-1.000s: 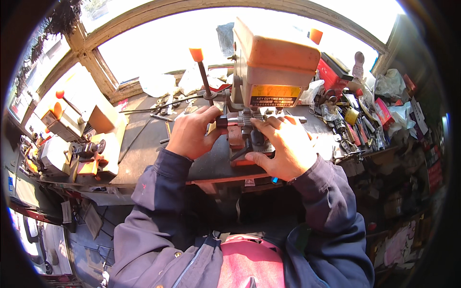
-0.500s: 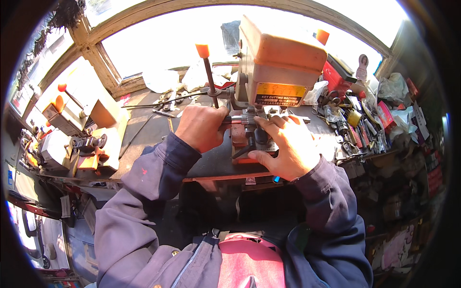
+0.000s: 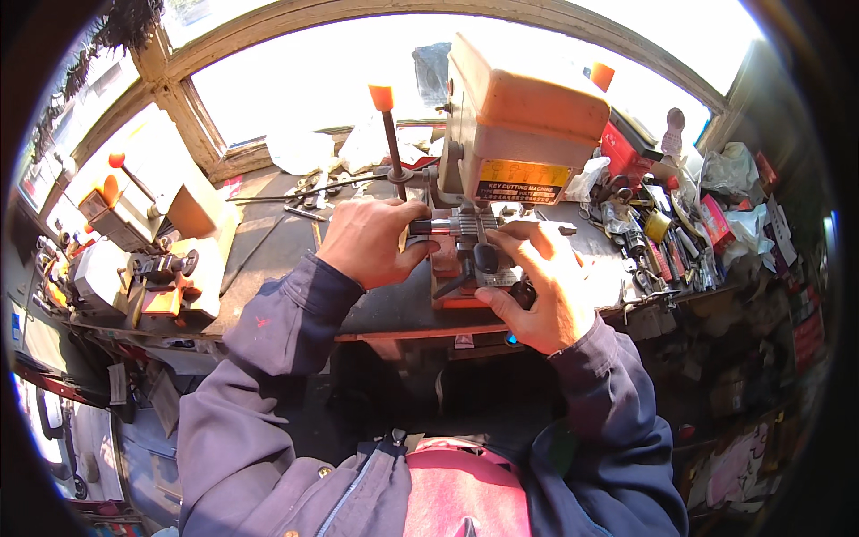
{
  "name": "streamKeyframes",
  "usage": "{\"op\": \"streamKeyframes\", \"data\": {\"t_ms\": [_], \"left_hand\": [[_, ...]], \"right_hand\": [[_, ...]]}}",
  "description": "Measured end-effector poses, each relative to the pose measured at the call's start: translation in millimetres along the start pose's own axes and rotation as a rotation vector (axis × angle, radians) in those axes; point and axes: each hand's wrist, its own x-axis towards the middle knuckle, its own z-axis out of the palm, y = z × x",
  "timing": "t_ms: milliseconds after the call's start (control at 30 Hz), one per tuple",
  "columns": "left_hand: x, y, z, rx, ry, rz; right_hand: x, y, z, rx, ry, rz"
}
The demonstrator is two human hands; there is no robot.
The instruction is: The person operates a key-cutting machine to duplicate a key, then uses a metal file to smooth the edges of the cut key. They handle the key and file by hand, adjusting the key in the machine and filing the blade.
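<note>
A key cutting machine (image 3: 537,116) with an orange-topped cover stands on the bench before me. Below its head is a metal vise (image 3: 467,224) with a black wing knob (image 3: 486,258) at its front. My left hand (image 3: 369,242) is at the vise's left, thumb and forefinger apart on either side of a dark-ended horizontal handle (image 3: 420,228). Its other fingers are curled and partly hidden. My right hand (image 3: 548,285) is open at the vise's right side, fingertips by the clamp and thumb spread below, near a round dark knob (image 3: 523,293). Any key in the clamp is too small to make out.
An orange-tipped lever (image 3: 385,125) rises left of the machine. Another machine (image 3: 165,268) stands at the bench's left end. On the right lie piled tools (image 3: 667,242), plastic bags (image 3: 729,166) and a red box (image 3: 626,143). Windows run along the back.
My left hand has loosened and drawn slightly left, uncovering the handle's dark end. My right fingers have slid right, off the top of the vise, showing more of the black wing knob.
</note>
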Motion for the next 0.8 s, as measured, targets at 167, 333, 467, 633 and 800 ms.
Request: {"op": "streamKeyframes", "data": {"t_ms": [167, 333, 467, 633, 800], "left_hand": [[0, -10, -12, -0.805, 0.286, -0.345], [32, -44, -16, -1.129, 0.473, -0.395], [61, -68, -3, -1.396, 0.372, -0.272], [103, -84, 26, -1.233, 0.119, -0.405], [120, -86, 55, -1.29, 0.075, -0.373]], "right_hand": [[-11, 24, -21, 0.085, 0.312, 0.091], [21, 47, -39, 0.234, 0.486, 0.146], [61, 54, -35, 0.427, 0.487, 0.09], [75, 54, -28, 0.695, 0.384, 0.15], [72, 59, -34, 0.659, 0.313, 0.149]]}}
